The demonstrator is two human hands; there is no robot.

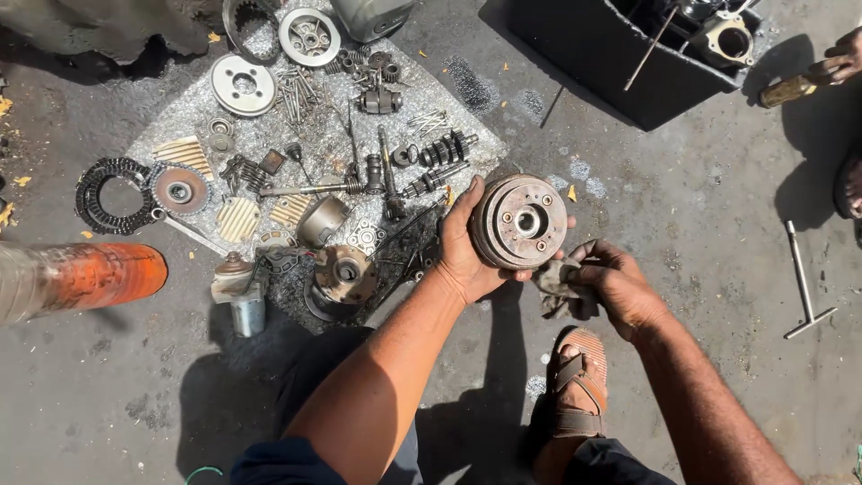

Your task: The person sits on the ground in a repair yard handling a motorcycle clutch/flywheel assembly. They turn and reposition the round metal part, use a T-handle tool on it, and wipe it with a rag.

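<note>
My left hand [462, 247] grips a round grey metal drum [519, 222] with bolt holes and a centre bore, held above the concrete floor. My right hand [615, 287] is closed on a dirty grey rag [557, 287] right below the drum's lower right edge. Both forearms reach in from the bottom of the view. My sandalled foot [575, 382] rests on the floor under the hands.
Many engine parts lie spread on a sheet [467, 85] to the left: discs, gears, shafts, bolts, a chain ring [108, 193]. An orange cylinder [85, 274] lies at far left. A black crate [620, 54] sits top right, a T-handle wrench [804, 283] at right, another person's hand [840, 63] top right.
</note>
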